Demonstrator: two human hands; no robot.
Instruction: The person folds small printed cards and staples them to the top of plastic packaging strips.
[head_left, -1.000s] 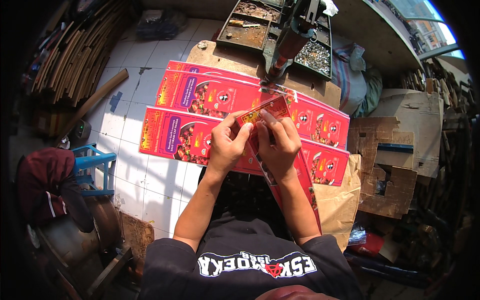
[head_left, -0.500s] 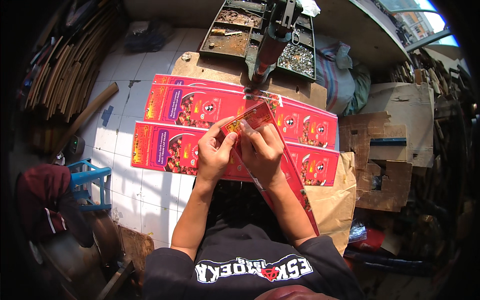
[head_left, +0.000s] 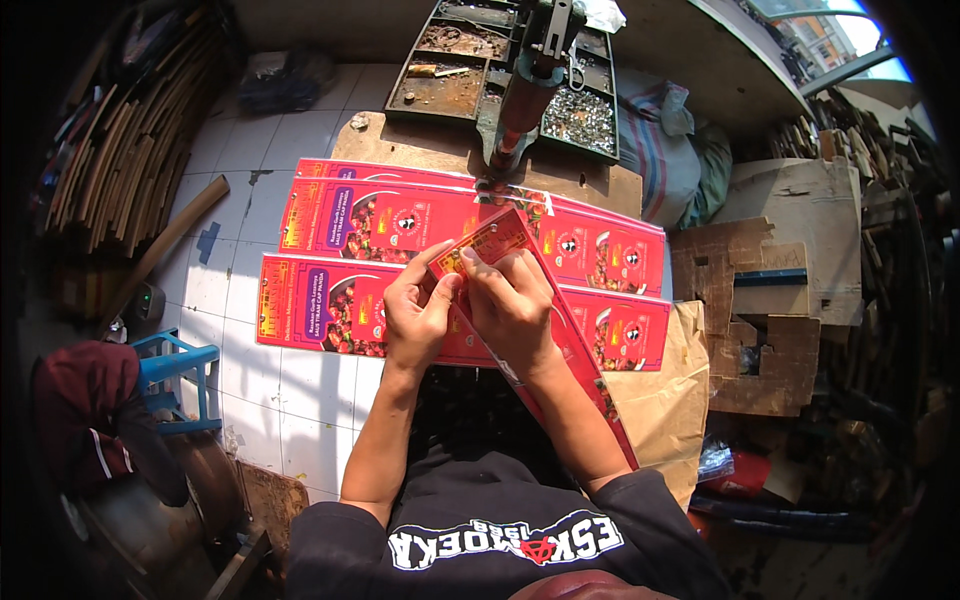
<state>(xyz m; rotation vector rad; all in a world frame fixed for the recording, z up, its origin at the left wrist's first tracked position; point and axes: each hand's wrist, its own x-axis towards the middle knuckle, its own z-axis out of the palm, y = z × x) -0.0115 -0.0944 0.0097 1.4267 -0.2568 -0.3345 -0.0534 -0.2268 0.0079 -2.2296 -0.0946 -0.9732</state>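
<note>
Red strip (head_left: 578, 345) crossing the near edge of the sheets (head_left: 345, 312): keeps pinching its far end with left hand (head_left: 415, 318) and right hand (head_left: 515, 303), barely shifting grip, apparently mid-adjustment.

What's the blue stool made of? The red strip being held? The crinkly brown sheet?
The blue stool looks like plastic: smooth, one even colour. The red strip seems slightly glossy printed card or plastic: flat, straight-edged, pale glints. The brown sheet looks like matte paper, given its creases.

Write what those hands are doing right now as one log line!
Left hand: holding red strip near its upper end | Right hand: touching same end | Other red strips: spread underneath | Dark trays: beyond
</note>
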